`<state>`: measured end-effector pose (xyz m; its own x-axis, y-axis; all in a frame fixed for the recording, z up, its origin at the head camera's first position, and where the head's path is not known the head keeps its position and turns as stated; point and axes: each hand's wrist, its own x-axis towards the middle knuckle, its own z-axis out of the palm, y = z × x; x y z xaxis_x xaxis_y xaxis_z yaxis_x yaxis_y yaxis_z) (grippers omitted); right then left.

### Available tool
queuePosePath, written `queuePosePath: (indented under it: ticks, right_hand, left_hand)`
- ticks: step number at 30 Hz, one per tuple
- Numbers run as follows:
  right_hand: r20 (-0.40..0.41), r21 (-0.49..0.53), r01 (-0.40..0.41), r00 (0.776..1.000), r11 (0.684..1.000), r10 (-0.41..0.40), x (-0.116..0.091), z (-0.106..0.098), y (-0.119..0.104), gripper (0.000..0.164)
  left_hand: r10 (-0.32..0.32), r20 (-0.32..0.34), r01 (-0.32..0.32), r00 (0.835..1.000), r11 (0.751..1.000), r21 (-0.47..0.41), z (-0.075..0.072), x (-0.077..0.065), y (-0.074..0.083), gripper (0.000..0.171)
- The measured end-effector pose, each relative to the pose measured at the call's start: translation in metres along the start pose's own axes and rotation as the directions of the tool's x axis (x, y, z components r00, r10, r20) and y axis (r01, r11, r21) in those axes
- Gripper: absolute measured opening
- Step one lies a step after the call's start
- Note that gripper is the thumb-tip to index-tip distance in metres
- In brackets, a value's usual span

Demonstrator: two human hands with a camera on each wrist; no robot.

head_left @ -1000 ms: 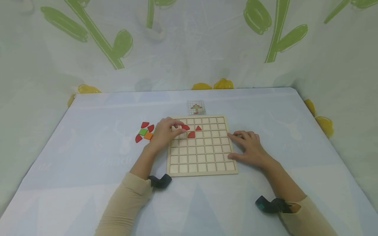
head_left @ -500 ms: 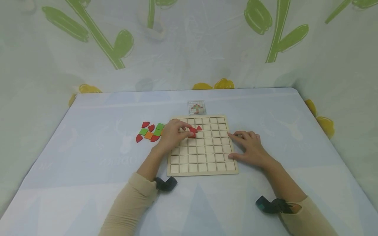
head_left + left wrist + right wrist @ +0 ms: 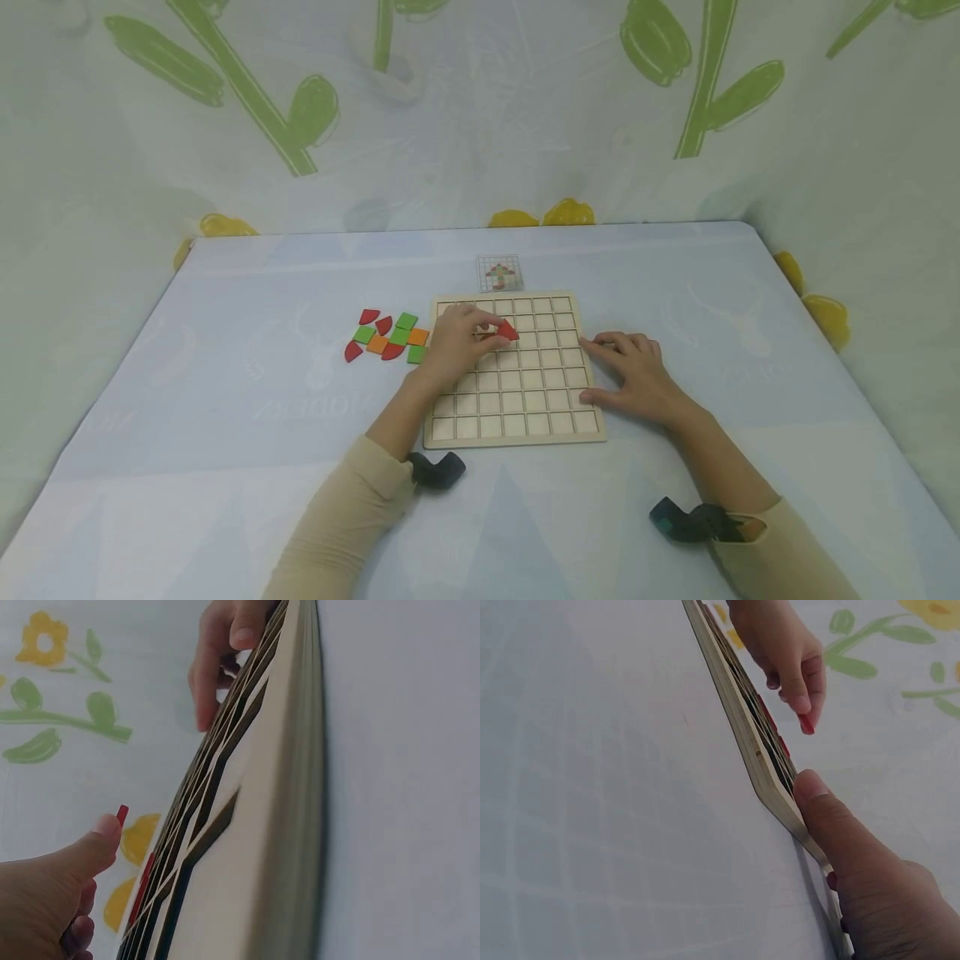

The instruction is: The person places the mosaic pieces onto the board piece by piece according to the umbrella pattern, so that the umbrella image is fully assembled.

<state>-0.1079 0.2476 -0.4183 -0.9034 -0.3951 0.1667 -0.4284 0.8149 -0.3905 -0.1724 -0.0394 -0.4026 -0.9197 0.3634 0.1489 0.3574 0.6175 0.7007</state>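
A square wooden grid board (image 3: 517, 404) lies on the table. Above its upper part, my left hand (image 3: 459, 340) pinches a red quarter-round tile (image 3: 508, 331) between thumb and fingers. The right wrist view shows that red tile (image 3: 807, 724) held clear of the board, with other red pieces (image 3: 783, 745) low in the grid. In the head view, those pieces are mostly hidden by the left hand and the held tile. My right hand (image 3: 633, 377) rests on the board's right edge, fingers spread; its thumb (image 3: 814, 787) touches the rim.
Left of the board lie several loose tiles: red quarter-rounds (image 3: 353, 352), green squares (image 3: 407, 321) and orange squares (image 3: 417, 337). A small pattern card (image 3: 499, 273) with a coloured picture sits beyond the board's far edge. A printed cloth wall (image 3: 480, 125) rises behind the table.
My left hand has moved right across the board with the red tile, from the left columns to over the red triangle. More loose tiles now show. The right hand stays still.
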Motion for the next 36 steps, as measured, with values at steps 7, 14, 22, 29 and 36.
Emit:
queuePosePath:
  ticks: [7,14,22,29,36]
  right_hand:
    - [-0.007,-0.008,0.001,1.0,1.0,-0.001,0.0,0.001,0.0,0.076]
    - [0.012,-0.004,-0.017,1.0,1.0,0.018,0.002,0.0,-0.002,0.076]
    - [0.004,-0.026,-0.013,1.0,1.0,0.013,0.001,0.001,-0.001,0.075]
    - [-0.004,-0.016,-0.011,1.0,1.0,0.011,0.0,0.0,-0.002,0.075]
    - [0.001,-0.009,-0.011,1.0,1.0,0.011,0.001,-0.001,-0.002,0.075]
  left_hand:
    - [0.016,-0.016,-0.016,1.0,0.999,0.051,0.013,0.004,0.001,0.033]
    - [0.02,-0.033,-0.018,0.999,0.998,0.064,0.02,0.007,0.005,0.032]
    - [0.017,-0.03,-0.015,0.999,0.997,0.075,0.028,0.008,0.008,0.028]
    - [0.003,-0.007,-0.002,1.0,0.995,0.097,0.028,0.007,0.009,0.029]
    - [0.004,0.0,-0.004,1.0,0.994,0.105,0.027,0.007,0.01,0.033]
